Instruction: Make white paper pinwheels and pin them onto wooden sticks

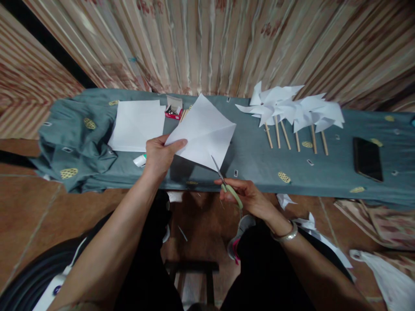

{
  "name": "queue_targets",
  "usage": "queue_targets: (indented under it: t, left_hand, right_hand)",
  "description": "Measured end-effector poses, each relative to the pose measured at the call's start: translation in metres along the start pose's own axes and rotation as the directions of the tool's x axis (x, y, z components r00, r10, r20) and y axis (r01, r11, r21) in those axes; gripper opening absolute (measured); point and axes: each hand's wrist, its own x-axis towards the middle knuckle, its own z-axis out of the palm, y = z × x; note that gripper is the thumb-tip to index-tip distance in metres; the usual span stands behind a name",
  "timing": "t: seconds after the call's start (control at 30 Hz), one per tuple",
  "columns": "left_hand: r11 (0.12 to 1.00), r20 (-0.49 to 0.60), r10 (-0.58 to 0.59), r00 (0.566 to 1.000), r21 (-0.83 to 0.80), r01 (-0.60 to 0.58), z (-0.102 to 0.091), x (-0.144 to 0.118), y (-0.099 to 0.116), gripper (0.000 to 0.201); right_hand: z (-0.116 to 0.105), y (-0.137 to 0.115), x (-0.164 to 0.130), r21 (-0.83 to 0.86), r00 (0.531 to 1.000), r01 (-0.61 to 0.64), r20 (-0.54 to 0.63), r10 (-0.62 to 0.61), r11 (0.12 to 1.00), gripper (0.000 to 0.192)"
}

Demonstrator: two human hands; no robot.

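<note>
Your left hand [159, 154] pinches the near-left corner of a creased white paper square [202, 131], held like a diamond above the table, one corner pointing far toward the curtain and one near toward you. Your right hand [249, 196] is closed around the green handles of the scissors [227, 181]; their long axis runs from near-right up to far-left, blades slightly parted with the tips at the paper's near corner. Most of the handles are hidden inside your fingers.

The table [259, 164] is covered in grey-blue cloth with yellow motifs, bunched at the left end. On it, left of the paper, lies a stack of white sheets [138, 124], with a small red box [173, 111] beyond; its contents are too small to make out. To the right lie white paper pinwheels [292, 110] on wooden sticks, then a dark phone [367, 159]. A striped curtain [207, 43] hangs behind, and the floor is brown tile with paper scraps [308, 224] near right.
</note>
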Motion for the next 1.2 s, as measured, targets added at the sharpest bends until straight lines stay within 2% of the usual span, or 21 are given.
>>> queue_targets:
  t: [0.47,1.2]
  left_hand:
    - [1.000,-0.007,0.005,1.000,-0.002,-0.005,-0.0017,0.0022,-0.0026,0.014]
    - [1.000,-0.004,0.007,1.000,-0.011,-0.007,-0.0046,0.0046,-0.0063,0.023]
  right_hand:
    - [0.0019,0.0025,0.0009,-0.006,1.000,0.004,-0.017,-0.004,1.000,0.043]
    - [0.0063,0.0014,0.0026,0.118,1.000,-0.023,-0.003,0.023,0.993,0.039]
